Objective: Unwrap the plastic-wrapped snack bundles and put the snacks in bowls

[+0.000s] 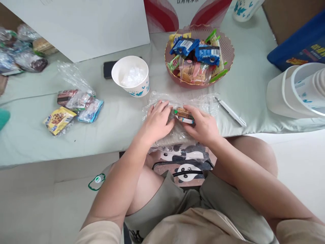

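Under both hands, near the table's front edge, a clear plastic bag (179, 132) is spread out. My right hand (203, 123) is closed around the right side of some small wrapped snacks (184, 115), which show brown, green and white-blue packaging. Flat on the bag just left of them lies my left hand (158, 118), fingers stretched out and the thumb close to the snacks. Whether the snacks are inside the bag or on top of it I cannot tell. Behind the hands stands a pink glass bowl (172, 79) with several wrapped snacks in it.
A paper cup (141, 83) holding crumpled clear plastic stands by a phone (108, 70). At left lies a bagged bundle of snacks (76, 100) with a yellow cookie pack (59, 120). A white box cutter (232, 113) and white buckets (280, 96) are at right; cardboard boxes (109, 27) stand behind.
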Available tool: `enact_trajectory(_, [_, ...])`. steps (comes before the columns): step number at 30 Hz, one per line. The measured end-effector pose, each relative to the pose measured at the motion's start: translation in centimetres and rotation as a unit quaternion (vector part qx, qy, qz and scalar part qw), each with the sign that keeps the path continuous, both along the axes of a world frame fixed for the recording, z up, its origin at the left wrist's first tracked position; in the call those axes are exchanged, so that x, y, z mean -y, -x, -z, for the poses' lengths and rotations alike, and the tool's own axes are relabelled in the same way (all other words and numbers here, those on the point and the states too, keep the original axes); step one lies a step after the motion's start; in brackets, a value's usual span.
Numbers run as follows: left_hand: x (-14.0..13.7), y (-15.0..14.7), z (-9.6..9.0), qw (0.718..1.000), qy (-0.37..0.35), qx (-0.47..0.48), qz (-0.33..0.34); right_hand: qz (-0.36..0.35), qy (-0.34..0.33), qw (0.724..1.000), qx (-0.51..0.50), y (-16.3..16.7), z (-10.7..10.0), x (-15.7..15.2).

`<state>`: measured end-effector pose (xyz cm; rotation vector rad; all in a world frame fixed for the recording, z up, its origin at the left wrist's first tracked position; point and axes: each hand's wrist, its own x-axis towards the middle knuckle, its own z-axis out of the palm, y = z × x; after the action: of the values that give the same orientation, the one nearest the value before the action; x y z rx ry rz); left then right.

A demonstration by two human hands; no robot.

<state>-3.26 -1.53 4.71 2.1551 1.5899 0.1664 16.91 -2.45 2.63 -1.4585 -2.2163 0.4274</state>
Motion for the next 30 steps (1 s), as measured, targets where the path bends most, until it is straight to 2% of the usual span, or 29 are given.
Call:
enact_trajectory(2, [0.1, 0.1, 0.1, 1.0, -0.002, -0.008, 0.0, 0.025, 0.0, 0.999, -0.041, -0.5, -0.4, 0.1])
enact_trajectory(6, [0.2, 0.2, 0.0, 1.0, 0.003, -0.027, 0.006, 0.055, -0.051, 0.988, -0.132, -2.3, -2.2, 0.4])
enact_trajectory(10, [0.2, 0.2, -0.4, 0.999, 0.01, -0.039, 0.011, 0.092, -0.06, 0.983, -0.147, -3.9, -4.5, -1.4])
enact_trajectory(13, [0.2, 0.2, -0.6, 0.999, 0.012, -0.043, 0.014, 0.111, -0.06, 0.986, -0.109, -4.4, -6.8, -5.4])
enact_trajectory(16, [0.3, 0.4, -0.5, 0.999, 0.009, -0.045, 0.018, 0.108, -0.086, 0.988, -0.065, -4.5, -9.2, -11.2])
enact_trajectory(19, [0.3, 0.4, -0.3, 0.999, 0.007, -0.049, 0.012, 0.082, -0.103, 0.991, 0.0, -4.5, -10.6, -17.2])
enact_trajectory(23, [0.1, 0.3, -0.2, 0.998, 0.027, -0.051, 0.01, 0.021, -0.012, 0.993, 0.119, -4.0, -10.6, -22.8])
enact_trajectory(26, [0.1, 0.3, -0.3, 0.999, 0.02, -0.046, 0.01, 0.032, 0.003, 0.991, 0.126, -4.1, -10.5, -23.0])
enact_trajectory(28, [0.1, 0.4, -0.3, 0.999, 0.005, -0.037, 0.012, 0.051, -0.036, 0.995, 0.081, -4.4, -10.4, -20.7])
enact_trajectory(30, [0.2, 0.5, -0.2, 0.999, -0.005, -0.028, 0.017, 0.052, -0.086, 0.995, 0.024, -4.9, -9.9, -16.8])
